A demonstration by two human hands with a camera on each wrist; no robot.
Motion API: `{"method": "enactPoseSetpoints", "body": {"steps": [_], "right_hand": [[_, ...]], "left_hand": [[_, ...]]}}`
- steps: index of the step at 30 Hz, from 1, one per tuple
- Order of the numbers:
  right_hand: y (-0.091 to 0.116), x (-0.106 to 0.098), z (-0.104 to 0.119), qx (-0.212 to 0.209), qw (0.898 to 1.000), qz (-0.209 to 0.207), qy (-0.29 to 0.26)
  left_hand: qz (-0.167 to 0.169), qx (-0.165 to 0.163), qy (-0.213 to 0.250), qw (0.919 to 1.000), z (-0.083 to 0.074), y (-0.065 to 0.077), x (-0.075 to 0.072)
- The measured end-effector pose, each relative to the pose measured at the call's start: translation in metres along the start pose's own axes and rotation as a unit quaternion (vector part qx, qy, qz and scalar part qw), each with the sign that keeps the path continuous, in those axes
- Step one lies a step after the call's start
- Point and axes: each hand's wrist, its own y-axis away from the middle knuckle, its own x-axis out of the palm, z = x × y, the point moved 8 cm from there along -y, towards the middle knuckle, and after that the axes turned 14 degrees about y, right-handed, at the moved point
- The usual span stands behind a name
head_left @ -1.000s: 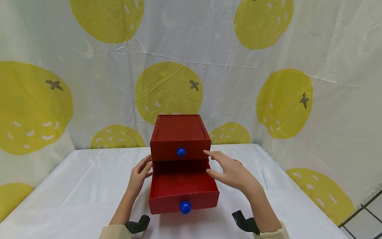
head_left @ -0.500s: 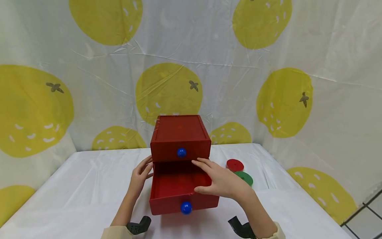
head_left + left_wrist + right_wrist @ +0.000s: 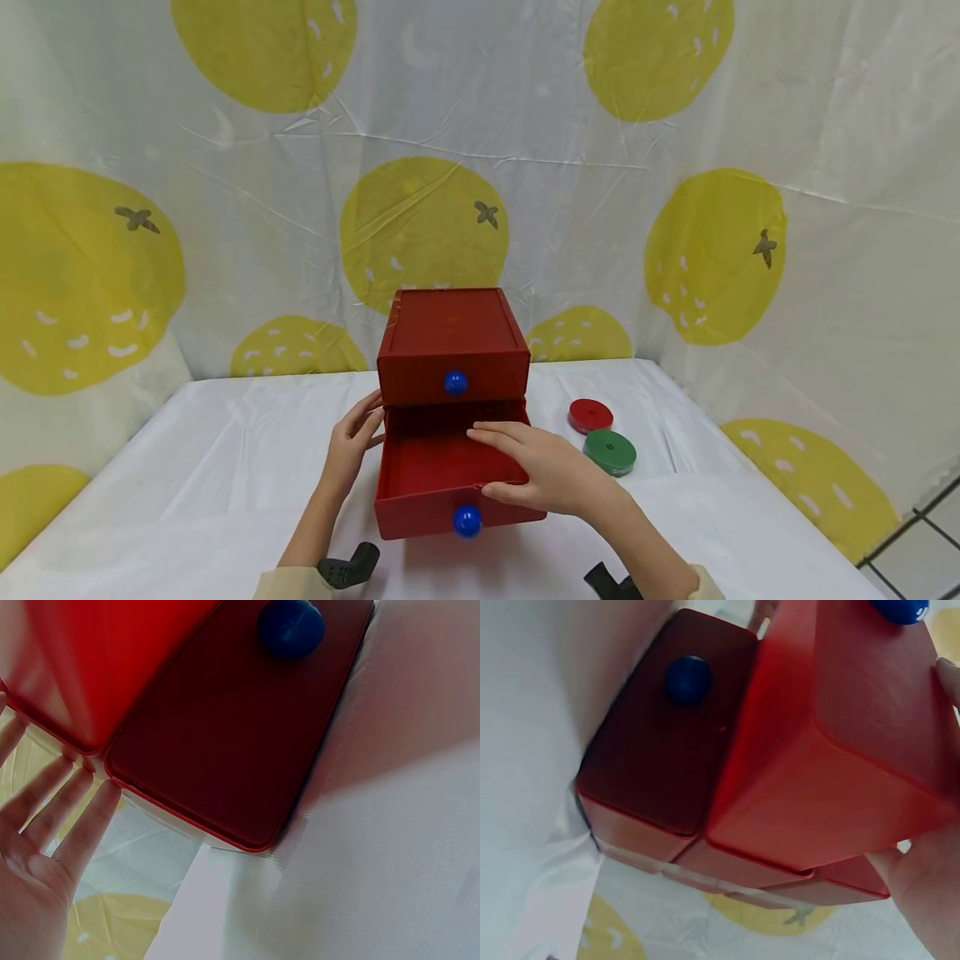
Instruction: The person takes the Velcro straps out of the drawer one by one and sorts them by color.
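At red cabinet (image 3: 453, 321), over right side of pulled-out lower drawer (image 3: 416, 512), moved right hand (image 3: 553, 468) lower than half a second ago, with fingers nearly straight, gripping nothing visible; probably attending to drawer. Keeping left hand (image 3: 351, 440), with fingers spread, at cabinet's left side, holding nothing. Fully uncovered green roll (image 3: 610, 450).

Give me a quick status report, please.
Left hand at cabinet, left side. Right hand at open drawer, right side. Red roll and green roll off right, not blocking.
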Motion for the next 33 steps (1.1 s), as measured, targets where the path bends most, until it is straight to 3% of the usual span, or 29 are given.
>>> {"method": "enactPoseSetpoints", "body": {"steps": [4, 7, 11, 15, 23, 33], "right_hand": [[-0.002, -0.002, 0.004, -0.031, 0.999, -0.028, 0.005], [-0.002, -0.008, 0.010, -0.074, 0.994, -0.077, 0.007], [0.000, -0.014, 0.022, -0.152, 0.974, -0.164, 0.021], [0.002, -0.014, 0.034, -0.205, 0.952, -0.218, 0.058], [0.006, -0.013, 0.044, -0.219, 0.928, -0.265, 0.144], [0.007, -0.013, 0.043, -0.218, 0.909, -0.304, 0.184]], "left_hand": [[-0.003, -0.002, -0.003, 1.0000, -0.001, 0.000, -0.001], [-0.003, -0.001, -0.005, 1.0000, -0.001, 0.000, -0.001], [-0.006, -0.005, -0.006, 1.0000, 0.000, 0.000, -0.002], [-0.009, -0.009, -0.008, 0.9999, 0.001, 0.001, -0.002], [-0.012, -0.008, -0.020, 0.9997, 0.001, 0.001, 0.000], [-0.009, -0.013, -0.015, 0.9998, 0.004, -0.001, -0.003]]}}
